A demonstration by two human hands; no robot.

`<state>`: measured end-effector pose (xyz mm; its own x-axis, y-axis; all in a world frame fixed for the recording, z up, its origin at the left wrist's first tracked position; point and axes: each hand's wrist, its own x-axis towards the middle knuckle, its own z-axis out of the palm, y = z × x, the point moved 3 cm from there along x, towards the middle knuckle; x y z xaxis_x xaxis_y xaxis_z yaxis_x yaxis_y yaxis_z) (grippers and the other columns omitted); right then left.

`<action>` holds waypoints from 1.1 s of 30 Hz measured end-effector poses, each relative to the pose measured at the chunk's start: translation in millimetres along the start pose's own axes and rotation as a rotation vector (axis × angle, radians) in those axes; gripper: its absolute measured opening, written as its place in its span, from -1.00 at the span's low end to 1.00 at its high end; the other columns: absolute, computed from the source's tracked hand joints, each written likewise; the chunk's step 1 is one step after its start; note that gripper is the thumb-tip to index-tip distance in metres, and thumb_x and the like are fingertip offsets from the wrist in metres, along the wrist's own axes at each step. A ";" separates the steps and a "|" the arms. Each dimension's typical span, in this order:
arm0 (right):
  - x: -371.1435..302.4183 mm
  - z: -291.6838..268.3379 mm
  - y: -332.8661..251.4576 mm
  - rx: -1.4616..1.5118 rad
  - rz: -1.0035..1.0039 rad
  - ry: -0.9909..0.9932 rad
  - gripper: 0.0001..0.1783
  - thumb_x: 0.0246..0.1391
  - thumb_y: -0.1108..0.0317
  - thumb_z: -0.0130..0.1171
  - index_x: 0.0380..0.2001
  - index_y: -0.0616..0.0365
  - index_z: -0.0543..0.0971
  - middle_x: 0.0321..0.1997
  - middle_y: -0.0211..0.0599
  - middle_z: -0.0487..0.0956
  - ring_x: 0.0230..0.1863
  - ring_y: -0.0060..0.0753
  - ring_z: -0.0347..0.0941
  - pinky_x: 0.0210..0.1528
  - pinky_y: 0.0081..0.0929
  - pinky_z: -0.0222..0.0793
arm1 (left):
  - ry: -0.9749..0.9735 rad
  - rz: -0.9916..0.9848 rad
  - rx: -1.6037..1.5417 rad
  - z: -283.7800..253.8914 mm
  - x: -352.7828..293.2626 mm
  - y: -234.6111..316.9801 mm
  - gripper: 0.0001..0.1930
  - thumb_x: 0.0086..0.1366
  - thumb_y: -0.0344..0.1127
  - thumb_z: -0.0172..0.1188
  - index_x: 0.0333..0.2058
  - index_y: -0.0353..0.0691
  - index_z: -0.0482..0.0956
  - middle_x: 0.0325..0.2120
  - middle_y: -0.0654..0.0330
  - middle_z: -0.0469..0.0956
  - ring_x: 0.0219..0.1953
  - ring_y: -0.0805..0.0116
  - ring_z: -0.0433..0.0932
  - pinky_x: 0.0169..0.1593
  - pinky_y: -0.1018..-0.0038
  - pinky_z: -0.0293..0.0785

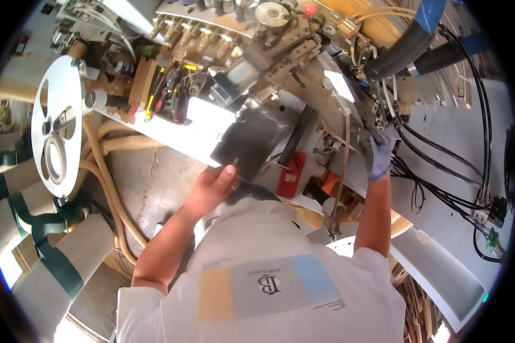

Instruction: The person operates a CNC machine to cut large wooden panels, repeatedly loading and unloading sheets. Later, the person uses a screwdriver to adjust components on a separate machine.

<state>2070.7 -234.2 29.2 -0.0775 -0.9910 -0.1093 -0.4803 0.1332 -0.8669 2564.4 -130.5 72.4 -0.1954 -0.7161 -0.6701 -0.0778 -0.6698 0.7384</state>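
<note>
My bare left hand [213, 187] is closed at the near corner of a dark flat plate [249, 143], thumb on top and the other fingers curled below, partly hidden. The plate has a blurred, worn surface and lies over the white machine table [197, 150]. On the right, my right hand [379, 158] wears a pale grey-purple glove. It reaches up to the machine's side, its fingers curled against a dark part [365, 139]. What exactly those fingers hold I cannot make out. A red flat block [291, 175] sits between the two hands, beside a black bar [295, 134].
Screwdrivers and pliers [171, 94] lie in a tray at the back left. A white reel disc [57, 128] stands at the left, near beige hoses [106, 171]. Black cables [435, 143] and a ribbed black hose [399, 57] hang on the right. A brown strip [344, 166] runs down beside the right hand.
</note>
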 end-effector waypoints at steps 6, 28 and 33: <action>-49.7 31.5 -84.1 0.046 -0.053 -0.225 -0.60 0.12 0.47 0.27 0.04 0.32 0.64 0.05 -0.12 0.68 0.03 -0.36 0.61 0.12 -0.48 0.47 | -0.179 -0.039 -0.005 0.0 -28.9 18.5 -0.39 0.54 0.16 -0.01 -0.36 -0.39 0.58 -0.74 0.39 0.30 -0.67 0.61 0.20 -0.55 0.57 0.16; -81.3 60.3 -146.7 -0.542 -0.440 -0.200 -0.53 -0.11 0.51 0.33 -0.03 0.10 0.71 -0.04 -0.11 0.70 -0.03 -0.10 0.65 0.07 -0.32 0.53 | -0.042 0.147 0.169 -13.2 -88.2 8.4 -0.48 0.49 0.04 0.16 -0.50 -0.34 0.58 -0.74 0.34 0.35 -0.64 0.52 0.24 -0.53 0.46 0.23; -87.5 60.4 -138.4 -0.682 -0.486 -0.142 -0.55 -0.17 0.51 0.36 -0.09 0.04 0.74 -0.05 -0.17 0.70 -0.07 -0.11 0.65 0.02 -0.31 0.55 | -0.075 0.289 0.320 -35.8 -104.1 19.6 -0.58 0.41 -0.05 0.28 -0.41 -0.36 0.62 -0.62 0.10 0.50 -0.55 0.39 0.42 -0.41 0.35 0.39</action>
<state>2196.7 -166.8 129.3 0.3619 -0.9268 0.0998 -0.8570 -0.3730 -0.3555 2618.2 -76.1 153.9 -0.3229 -0.8409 -0.4343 -0.3068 -0.3411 0.8886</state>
